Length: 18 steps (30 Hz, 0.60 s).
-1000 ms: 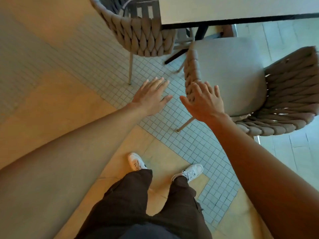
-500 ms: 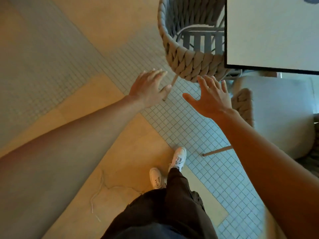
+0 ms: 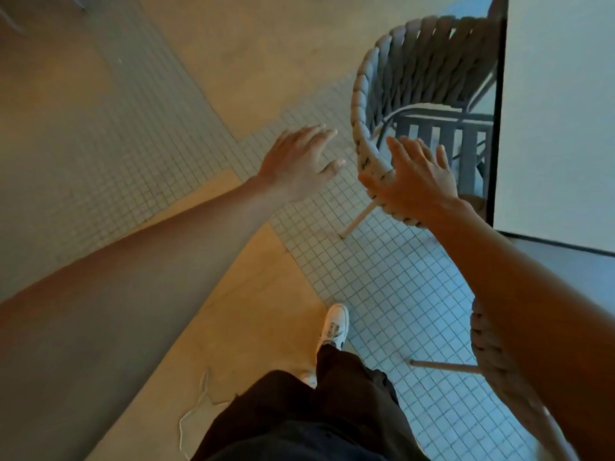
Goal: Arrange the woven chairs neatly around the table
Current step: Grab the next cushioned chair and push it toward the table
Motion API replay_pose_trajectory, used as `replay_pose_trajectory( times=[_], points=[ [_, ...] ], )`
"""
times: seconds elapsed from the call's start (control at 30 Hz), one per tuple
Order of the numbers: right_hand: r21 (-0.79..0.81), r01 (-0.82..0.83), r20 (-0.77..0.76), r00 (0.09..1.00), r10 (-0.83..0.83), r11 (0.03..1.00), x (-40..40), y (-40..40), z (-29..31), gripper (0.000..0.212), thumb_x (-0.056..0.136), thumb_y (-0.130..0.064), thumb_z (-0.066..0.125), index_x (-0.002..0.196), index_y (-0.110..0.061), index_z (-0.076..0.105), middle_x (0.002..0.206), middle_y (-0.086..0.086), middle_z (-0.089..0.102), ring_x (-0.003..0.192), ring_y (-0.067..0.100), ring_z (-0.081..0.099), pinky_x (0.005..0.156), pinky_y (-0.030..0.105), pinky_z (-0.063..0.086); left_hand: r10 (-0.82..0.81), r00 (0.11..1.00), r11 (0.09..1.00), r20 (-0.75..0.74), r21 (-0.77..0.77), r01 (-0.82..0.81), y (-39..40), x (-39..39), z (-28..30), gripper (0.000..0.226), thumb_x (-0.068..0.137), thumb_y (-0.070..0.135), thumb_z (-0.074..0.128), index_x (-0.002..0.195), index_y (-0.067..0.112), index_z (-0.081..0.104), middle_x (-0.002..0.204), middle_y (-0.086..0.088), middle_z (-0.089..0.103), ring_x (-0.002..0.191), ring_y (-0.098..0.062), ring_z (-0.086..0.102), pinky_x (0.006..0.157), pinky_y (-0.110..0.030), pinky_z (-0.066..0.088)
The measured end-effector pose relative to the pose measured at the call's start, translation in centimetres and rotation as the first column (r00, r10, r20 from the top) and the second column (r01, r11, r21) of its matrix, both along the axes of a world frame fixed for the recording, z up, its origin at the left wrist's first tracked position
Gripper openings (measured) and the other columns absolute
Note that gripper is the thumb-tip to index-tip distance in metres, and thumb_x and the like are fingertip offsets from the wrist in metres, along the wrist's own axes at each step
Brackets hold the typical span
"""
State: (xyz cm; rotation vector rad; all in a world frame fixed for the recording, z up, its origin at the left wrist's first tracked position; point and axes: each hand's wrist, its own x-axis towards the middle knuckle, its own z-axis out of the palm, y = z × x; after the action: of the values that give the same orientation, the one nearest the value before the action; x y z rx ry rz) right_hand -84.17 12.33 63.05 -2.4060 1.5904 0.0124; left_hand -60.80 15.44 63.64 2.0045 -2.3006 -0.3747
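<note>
A grey woven chair (image 3: 412, 71) stands pushed partly under the pale table (image 3: 559, 111) at the upper right, its curved back towards me. My right hand (image 3: 416, 181) is spread open over the chair's braided rim, with the rim hidden under the palm; contact is unclear. My left hand (image 3: 299, 161) hovers open above the tiled floor, just left of the rim and apart from it. A second woven chair (image 3: 496, 361) shows at the lower right, mostly hidden behind my right forearm.
The floor mixes small white mosaic tiles (image 3: 382, 287) with tan slabs (image 3: 253, 327). My legs and a white shoe (image 3: 332, 327) are at the bottom centre. The table's dark edge (image 3: 497, 128) runs down beside the chair seat.
I have stepped forward and the view has swung left. The first chair now sits closer, and both open hands have moved up to its back rim. The second chair has slid to the lower right.
</note>
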Motion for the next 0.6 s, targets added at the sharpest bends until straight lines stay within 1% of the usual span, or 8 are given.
replay_pose_trajectory(
  times=[0.1, 0.3, 0.43, 0.5, 0.6],
  points=[
    [0.000, -0.017, -0.021, 1.000, 0.017, 1.000, 1.4, -3.6, -0.1, 0.097, 0.087, -0.084, 0.034, 0.156, -0.017, 0.025, 0.162, 0.010, 0.033, 0.149, 0.030, 0.028, 0.122, 0.061, 0.014, 0.020, 1.000, 1.000, -0.015, 0.019, -0.020, -3.1, 1.4, -0.5, 0.072, 0.100, 0.063, 0.033, 0.158, 0.021, 0.029, 0.164, -0.005, 0.030, 0.151, -0.023, 0.026, 0.122, -0.046, 0.019],
    [0.044, -0.017, -0.066, 0.998, 0.020, 0.999, 5.0, -9.1, -0.7, 0.102, 0.086, -0.088, 0.026, 0.161, -0.019, 0.017, 0.166, 0.011, 0.025, 0.153, 0.030, 0.020, 0.124, 0.058, 0.011, 0.033, 0.999, 0.999, -0.011, 0.031, -0.033, -7.3, 5.2, -1.7, 0.073, 0.099, 0.066, 0.035, 0.156, 0.021, 0.034, 0.161, -0.003, 0.036, 0.147, -0.022, 0.032, 0.121, -0.044, 0.021],
    [0.015, -0.015, -0.068, 0.998, 0.016, 1.000, 8.2, -12.5, -1.2, 0.103, 0.084, -0.090, 0.025, 0.157, -0.018, 0.024, 0.160, 0.010, 0.036, 0.148, 0.032, 0.032, 0.121, 0.061, 0.018, 0.025, 1.000, 0.999, -0.019, 0.036, -0.024, -10.8, 9.0, -2.5, 0.072, 0.099, 0.067, 0.035, 0.156, 0.022, 0.034, 0.161, -0.002, 0.035, 0.148, -0.022, 0.031, 0.122, -0.042, 0.019],
    [0.024, 0.003, -0.074, 0.997, -0.001, 1.000, 10.2, -14.2, -1.6, 0.102, 0.084, -0.090, 0.025, 0.157, -0.019, 0.023, 0.161, 0.010, 0.035, 0.149, 0.032, 0.030, 0.121, 0.062, 0.018, 0.007, 1.000, 0.999, -0.025, 0.041, -0.006, -13.0, 11.3, -2.9, 0.072, 0.099, 0.066, 0.035, 0.156, 0.022, 0.033, 0.162, -0.002, 0.035, 0.149, -0.021, 0.030, 0.122, -0.042, 0.019],
    [0.035, 0.034, -0.095, 0.995, -0.030, 0.999, 13.6, -16.8, -1.9, 0.104, 0.083, -0.091, 0.025, 0.158, -0.019, 0.020, 0.164, 0.011, 0.029, 0.151, 0.032, 0.026, 0.122, 0.062, 0.015, -0.026, 0.999, 0.998, -0.036, 0.050, 0.028, -16.6, 14.6, -3.5, 0.073, 0.099, 0.066, 0.034, 0.157, 0.022, 0.032, 0.163, -0.001, 0.032, 0.150, -0.020, 0.027, 0.123, -0.043, 0.017]
  ],
)
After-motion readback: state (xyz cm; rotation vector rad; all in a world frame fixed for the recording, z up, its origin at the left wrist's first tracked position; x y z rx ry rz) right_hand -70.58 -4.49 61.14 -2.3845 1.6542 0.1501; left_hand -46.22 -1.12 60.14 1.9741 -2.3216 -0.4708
